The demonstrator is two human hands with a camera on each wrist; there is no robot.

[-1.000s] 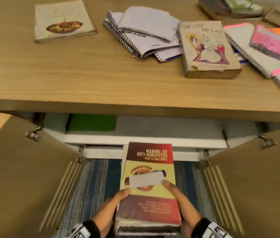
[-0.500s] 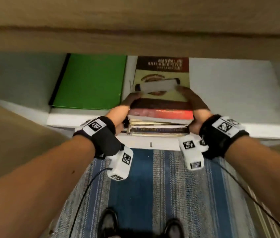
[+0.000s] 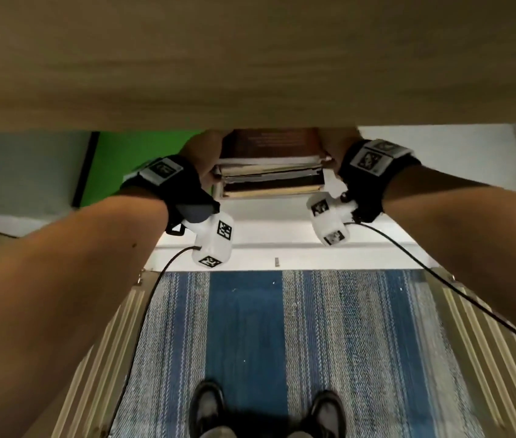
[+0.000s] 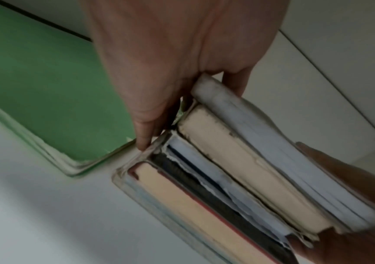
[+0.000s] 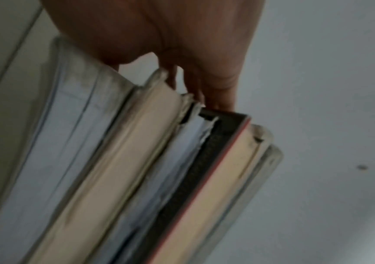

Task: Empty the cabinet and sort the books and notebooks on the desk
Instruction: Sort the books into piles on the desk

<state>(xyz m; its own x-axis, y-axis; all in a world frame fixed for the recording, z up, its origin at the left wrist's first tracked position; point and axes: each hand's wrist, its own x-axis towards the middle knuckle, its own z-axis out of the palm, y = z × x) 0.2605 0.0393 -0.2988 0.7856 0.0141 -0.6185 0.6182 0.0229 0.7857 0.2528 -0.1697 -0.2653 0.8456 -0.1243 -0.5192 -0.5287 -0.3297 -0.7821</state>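
Note:
A stack of several books [image 3: 270, 175], topped by a dark red cover, sits on or just above the white cabinet shelf [image 3: 424, 159], under the desk [image 3: 250, 58]. My left hand [image 3: 201, 153] grips its left side and my right hand [image 3: 335, 147] grips its right side. In the left wrist view my left hand [image 4: 177, 53] has its fingers curled round the edge of the stack [image 4: 238, 169], whose page ends face the camera. The right wrist view has my right hand [image 5: 159, 32] holding the far corner of the stack [image 5: 136, 169]. A green book [image 3: 130, 159] lies flat on the shelf just left of the stack.
The desk's front edge hangs low over the shelf and hides the back of the cabinet. Both cabinet doors [image 3: 487, 343] stand open at either side. Blue striped carpet [image 3: 250, 327] and my shoes [image 3: 206, 406] are below. The green book [image 4: 46, 89] lies close to my left fingers.
The stack went from in front of the open cabinet onto the shelf and further in under the desk. Both hands kept their hold. My view dropped below the desk top.

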